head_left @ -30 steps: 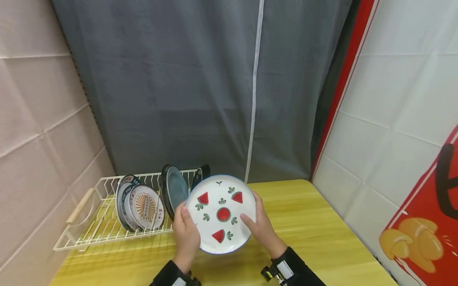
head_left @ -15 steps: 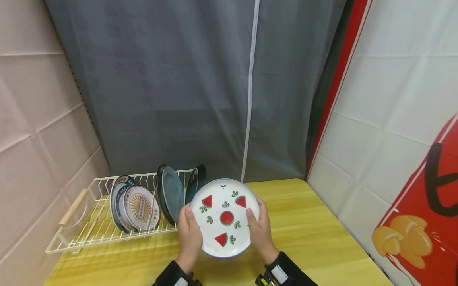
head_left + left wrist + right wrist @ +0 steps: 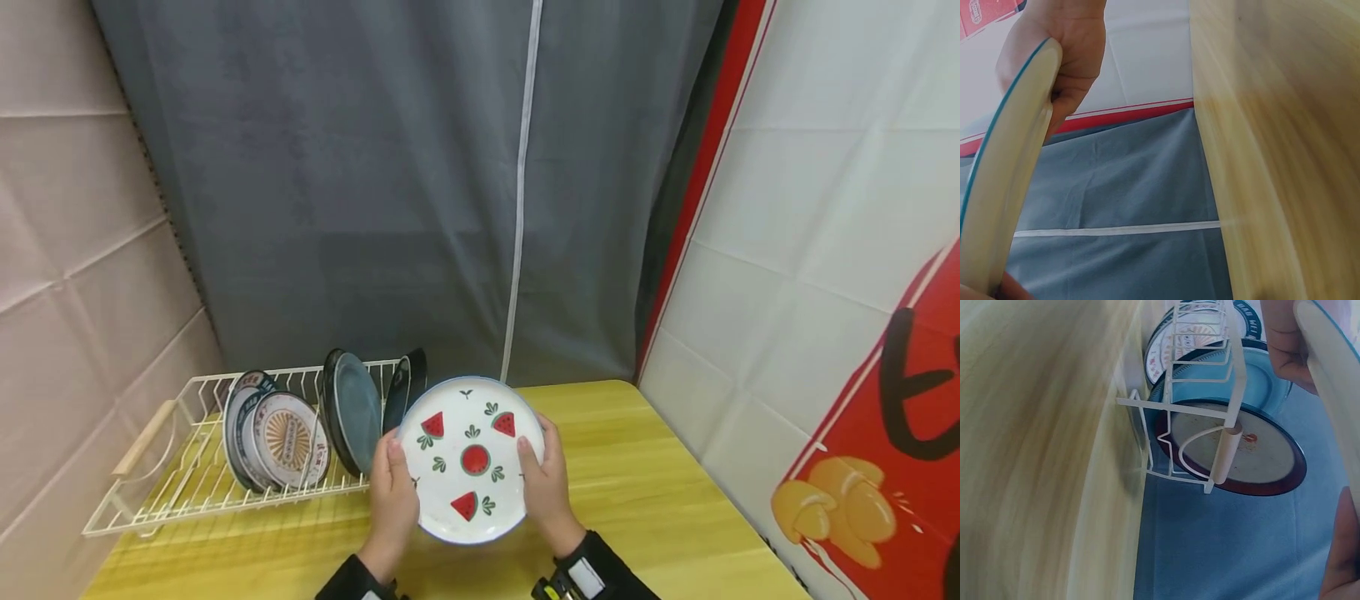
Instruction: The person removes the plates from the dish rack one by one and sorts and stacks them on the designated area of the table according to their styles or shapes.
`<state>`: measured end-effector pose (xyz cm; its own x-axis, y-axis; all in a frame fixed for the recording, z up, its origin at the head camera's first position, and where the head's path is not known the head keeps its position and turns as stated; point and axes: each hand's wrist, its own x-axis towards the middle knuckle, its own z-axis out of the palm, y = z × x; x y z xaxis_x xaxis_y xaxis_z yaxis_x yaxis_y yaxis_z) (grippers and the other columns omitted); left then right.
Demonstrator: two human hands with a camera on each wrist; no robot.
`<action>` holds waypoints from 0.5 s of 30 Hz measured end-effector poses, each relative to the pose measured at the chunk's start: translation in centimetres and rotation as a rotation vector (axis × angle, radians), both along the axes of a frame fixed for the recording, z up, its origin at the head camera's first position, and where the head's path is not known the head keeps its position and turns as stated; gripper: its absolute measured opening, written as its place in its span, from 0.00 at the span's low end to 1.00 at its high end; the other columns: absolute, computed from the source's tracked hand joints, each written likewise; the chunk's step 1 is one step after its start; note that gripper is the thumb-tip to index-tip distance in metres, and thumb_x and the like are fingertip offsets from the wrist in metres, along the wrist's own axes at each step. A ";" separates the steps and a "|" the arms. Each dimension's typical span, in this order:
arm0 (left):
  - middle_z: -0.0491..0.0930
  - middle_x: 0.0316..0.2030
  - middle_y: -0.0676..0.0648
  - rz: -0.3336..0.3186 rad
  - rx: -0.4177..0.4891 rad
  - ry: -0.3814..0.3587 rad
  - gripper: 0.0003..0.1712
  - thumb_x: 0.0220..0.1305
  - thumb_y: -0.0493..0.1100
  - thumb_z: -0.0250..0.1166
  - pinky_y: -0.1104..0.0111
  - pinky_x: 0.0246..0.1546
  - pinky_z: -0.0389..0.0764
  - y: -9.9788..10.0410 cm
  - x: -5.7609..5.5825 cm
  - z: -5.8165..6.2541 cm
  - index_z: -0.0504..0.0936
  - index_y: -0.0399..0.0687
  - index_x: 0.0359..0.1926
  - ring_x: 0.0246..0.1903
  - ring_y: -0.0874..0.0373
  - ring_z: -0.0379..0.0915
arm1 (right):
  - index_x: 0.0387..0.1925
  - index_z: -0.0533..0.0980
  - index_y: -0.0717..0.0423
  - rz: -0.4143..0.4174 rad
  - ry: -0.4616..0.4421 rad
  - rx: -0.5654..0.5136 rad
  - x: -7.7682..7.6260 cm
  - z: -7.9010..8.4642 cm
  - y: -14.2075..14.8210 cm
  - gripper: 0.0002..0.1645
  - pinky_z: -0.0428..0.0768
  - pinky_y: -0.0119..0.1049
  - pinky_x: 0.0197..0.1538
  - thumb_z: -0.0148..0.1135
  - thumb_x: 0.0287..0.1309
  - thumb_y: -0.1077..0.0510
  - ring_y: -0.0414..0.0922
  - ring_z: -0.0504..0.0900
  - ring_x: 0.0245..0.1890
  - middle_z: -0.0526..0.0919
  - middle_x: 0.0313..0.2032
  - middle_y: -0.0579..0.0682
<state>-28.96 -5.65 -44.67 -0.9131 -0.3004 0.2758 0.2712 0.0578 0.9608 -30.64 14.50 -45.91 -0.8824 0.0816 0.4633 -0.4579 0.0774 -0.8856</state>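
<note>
A round white plate (image 3: 495, 500) with a blue rim and painted watermelons is held up above the table, its decorated face toward the head camera. My left hand (image 3: 394, 500) grips its left edge, thumb on the front. On the opposite edge my right hand (image 3: 549, 492) grips it the same way, fingers behind the rim. The left wrist view catches the plate (image 3: 1007, 150) nearly edge-on, well apart from the table, with the right hand (image 3: 1063, 50) on its far end. At the right of the right wrist view, the plate (image 3: 1338, 381) is also edge-on.
Left of the plate, a white wire dish rack (image 3: 202, 504) with wooden handles stands on the wood-grain table (image 3: 637, 500). It holds several upright plates, including a sunburst-patterned plate (image 3: 291, 442) and a blue-grey plate (image 3: 357, 412). A grey curtain (image 3: 375, 208) hangs behind.
My right hand has shifted its hold slightly up along the rim. The plate stays held in both hands, while the whole head view has shifted a little, putting the rack further left.
</note>
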 end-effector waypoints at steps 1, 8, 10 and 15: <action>0.78 0.44 0.37 -0.013 -0.002 0.006 0.26 0.78 0.53 0.35 0.71 0.34 0.82 -0.1 0.0 0.1 0.67 0.45 0.64 0.33 0.65 0.77 | 0.67 0.58 0.52 -0.011 0.004 -0.006 0.0 0.0 0.0 0.25 0.85 0.31 0.43 0.48 0.73 0.56 0.36 0.84 0.41 0.74 0.57 0.59; 0.78 0.50 0.36 -0.080 -0.004 0.005 0.26 0.78 0.51 0.38 0.74 0.40 0.81 -0.5 0.0 0.4 0.65 0.45 0.67 0.37 0.69 0.77 | 0.65 0.61 0.53 -0.064 0.021 -0.043 -0.2 0.3 0.4 0.24 0.85 0.30 0.44 0.49 0.72 0.56 0.36 0.82 0.43 0.75 0.56 0.57; 0.77 0.53 0.36 -0.113 -0.011 0.000 0.26 0.78 0.51 0.38 0.75 0.42 0.80 -0.6 0.1 0.4 0.63 0.45 0.69 0.39 0.69 0.77 | 0.65 0.61 0.53 -0.079 0.016 -0.042 -0.2 0.4 0.5 0.23 0.84 0.29 0.44 0.49 0.72 0.57 0.35 0.82 0.43 0.76 0.56 0.57; 0.73 0.59 0.38 -0.148 -0.046 0.025 0.26 0.78 0.50 0.40 0.78 0.49 0.77 -0.7 0.1 0.2 0.60 0.44 0.70 0.47 0.70 0.74 | 0.66 0.60 0.53 -0.103 0.018 -0.019 -0.2 0.9 1.1 0.24 0.84 0.28 0.44 0.50 0.72 0.56 0.35 0.81 0.43 0.76 0.56 0.56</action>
